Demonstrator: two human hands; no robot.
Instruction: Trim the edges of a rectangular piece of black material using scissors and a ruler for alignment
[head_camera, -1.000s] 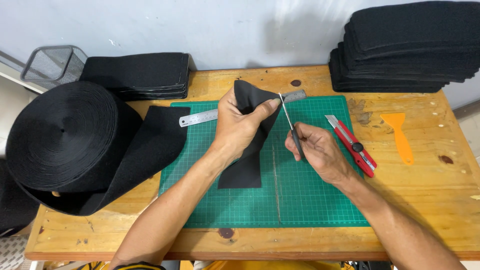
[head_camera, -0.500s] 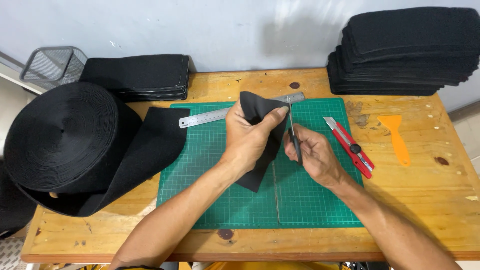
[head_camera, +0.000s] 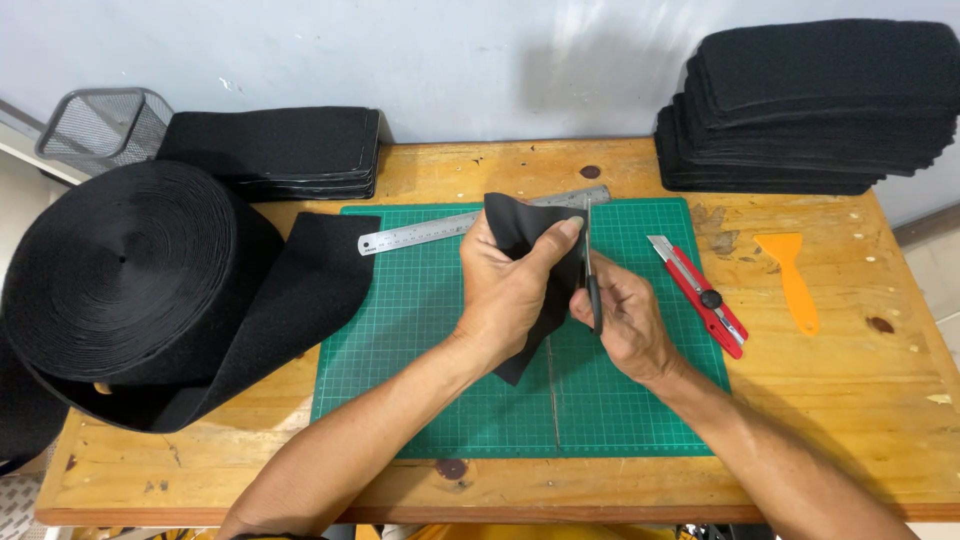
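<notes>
Now scissors (head_camera: 590, 270) at fabric (head_camera: 525, 240) edge.

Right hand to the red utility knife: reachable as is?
Probably yes: the red utility knife lies just beside the right hand with bare mat between, but that hand holds scissors.
</notes>
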